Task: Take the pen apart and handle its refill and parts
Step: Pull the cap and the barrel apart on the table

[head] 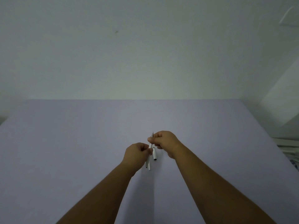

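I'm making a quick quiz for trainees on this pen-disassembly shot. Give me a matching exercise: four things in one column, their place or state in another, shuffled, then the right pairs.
Column 1
1. left hand
2. right hand
3. white cap
4. table

Column 2
A. lies loose between the hands
B. lilac surface under everything
C. pinches the pen at its pointed tip end
D. grips the pen's white barrel end

Pairs: 1-D, 2-C, 3-A, 4-B
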Demonstrator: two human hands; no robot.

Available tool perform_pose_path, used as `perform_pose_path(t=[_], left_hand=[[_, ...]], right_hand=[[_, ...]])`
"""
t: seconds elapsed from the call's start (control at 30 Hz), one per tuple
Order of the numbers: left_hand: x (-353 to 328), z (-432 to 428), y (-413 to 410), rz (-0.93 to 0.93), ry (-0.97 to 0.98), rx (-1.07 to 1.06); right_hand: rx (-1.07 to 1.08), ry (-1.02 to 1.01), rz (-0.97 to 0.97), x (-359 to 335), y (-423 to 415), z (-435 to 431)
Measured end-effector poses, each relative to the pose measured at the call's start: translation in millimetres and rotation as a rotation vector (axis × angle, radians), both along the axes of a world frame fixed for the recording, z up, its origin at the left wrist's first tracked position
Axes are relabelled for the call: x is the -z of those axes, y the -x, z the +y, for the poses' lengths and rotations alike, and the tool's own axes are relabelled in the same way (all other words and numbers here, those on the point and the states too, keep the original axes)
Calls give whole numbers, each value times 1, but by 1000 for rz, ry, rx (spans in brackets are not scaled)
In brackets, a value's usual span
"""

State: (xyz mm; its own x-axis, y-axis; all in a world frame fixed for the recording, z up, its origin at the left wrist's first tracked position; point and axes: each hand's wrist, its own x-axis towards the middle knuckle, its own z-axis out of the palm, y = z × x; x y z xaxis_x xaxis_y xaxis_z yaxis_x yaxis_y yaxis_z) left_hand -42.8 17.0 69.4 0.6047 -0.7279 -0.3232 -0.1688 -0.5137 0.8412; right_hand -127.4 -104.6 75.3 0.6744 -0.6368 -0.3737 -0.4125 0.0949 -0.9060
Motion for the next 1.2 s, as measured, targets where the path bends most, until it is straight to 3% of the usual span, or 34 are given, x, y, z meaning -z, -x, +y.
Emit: perform_pose_path(t=[0.43, 0.87, 1.2], left_hand=[[-6, -2, 8, -39, -7, -5], [-11, -2, 14, -85, -18, 18], [-10, -1, 16, -111, -31, 25]], right_hand=[[-16, -114, -52, -11, 10, -1], [76, 4, -40, -9, 12, 4], [48, -25, -46, -10, 14, 6]])
